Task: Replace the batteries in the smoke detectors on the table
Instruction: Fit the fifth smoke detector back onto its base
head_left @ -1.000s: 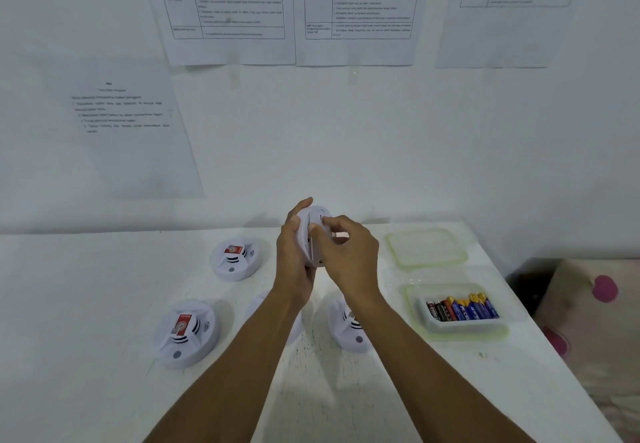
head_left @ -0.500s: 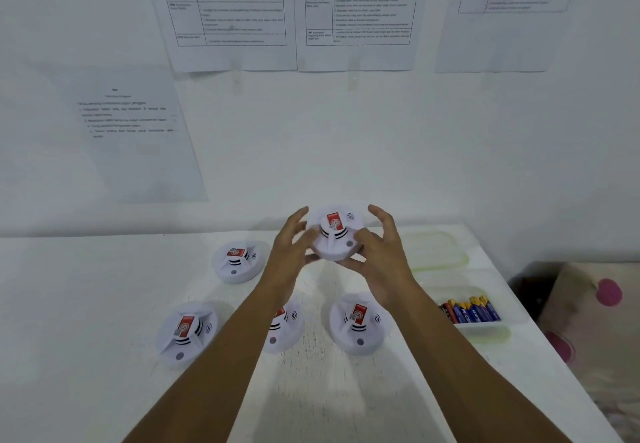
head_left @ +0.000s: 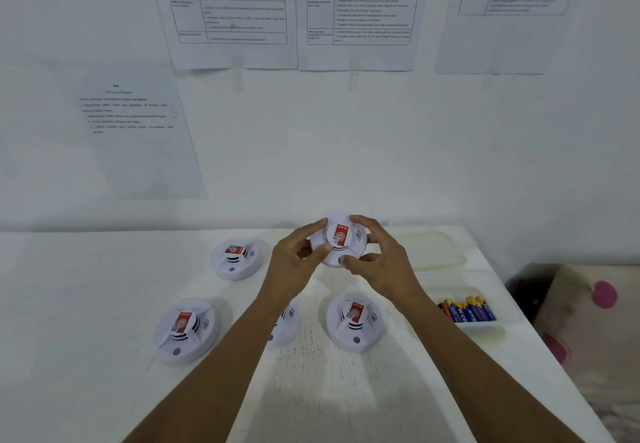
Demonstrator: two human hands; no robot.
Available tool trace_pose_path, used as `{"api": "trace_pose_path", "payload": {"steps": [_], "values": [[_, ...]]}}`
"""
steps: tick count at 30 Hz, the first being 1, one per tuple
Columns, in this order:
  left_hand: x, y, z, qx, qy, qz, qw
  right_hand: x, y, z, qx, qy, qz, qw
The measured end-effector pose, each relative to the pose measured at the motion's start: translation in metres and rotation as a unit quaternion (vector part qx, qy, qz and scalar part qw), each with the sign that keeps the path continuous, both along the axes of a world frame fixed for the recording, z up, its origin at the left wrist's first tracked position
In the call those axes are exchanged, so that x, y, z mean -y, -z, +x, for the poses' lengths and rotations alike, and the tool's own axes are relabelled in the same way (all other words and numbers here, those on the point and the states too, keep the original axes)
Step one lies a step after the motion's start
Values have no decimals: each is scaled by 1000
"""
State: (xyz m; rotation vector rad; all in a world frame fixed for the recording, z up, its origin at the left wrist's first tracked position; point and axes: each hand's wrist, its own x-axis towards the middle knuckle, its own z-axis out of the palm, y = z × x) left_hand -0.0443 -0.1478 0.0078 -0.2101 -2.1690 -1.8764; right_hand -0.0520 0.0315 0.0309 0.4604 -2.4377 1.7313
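Note:
Both hands hold one white round smoke detector (head_left: 341, 240) with a red label, face towards me, above the back of the white table (head_left: 86, 304). My left hand (head_left: 298, 255) grips its left rim and my right hand (head_left: 377, 255) its right and lower rim. Several more detectors lie face up on the table: one at the back left (head_left: 237, 258), one at the front left (head_left: 185, 330), one at the front right (head_left: 355, 321), and one (head_left: 287, 321) mostly hidden under my left forearm.
A clear plastic tub (head_left: 485, 330) with several batteries (head_left: 467, 309) sits at the right edge, partly behind my right forearm. Its lid (head_left: 436, 252) lies behind it. Printed sheets hang on the wall. A spotted cushion (head_left: 588, 321) lies beyond the table's right edge.
The held detector was edge-on one second ago, then turned face towards me. Since then both hands have closed more firmly around its rim and carried it slightly down.

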Motion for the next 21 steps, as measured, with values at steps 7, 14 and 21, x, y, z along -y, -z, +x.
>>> {"api": "trace_pose_path", "payload": {"steps": [7, 14, 21], "values": [[2, 0, 0, 1, 3, 5, 1000, 2, 2, -2, -5, -4, 7, 1000], [2, 1, -4, -11, -1, 7, 1000, 4, 5, -4, -7, -3, -5, 1000], [1, 2, -6, -21, 0, 3, 1000, 4, 6, -4, -11, -3, -9, 1000]]}}
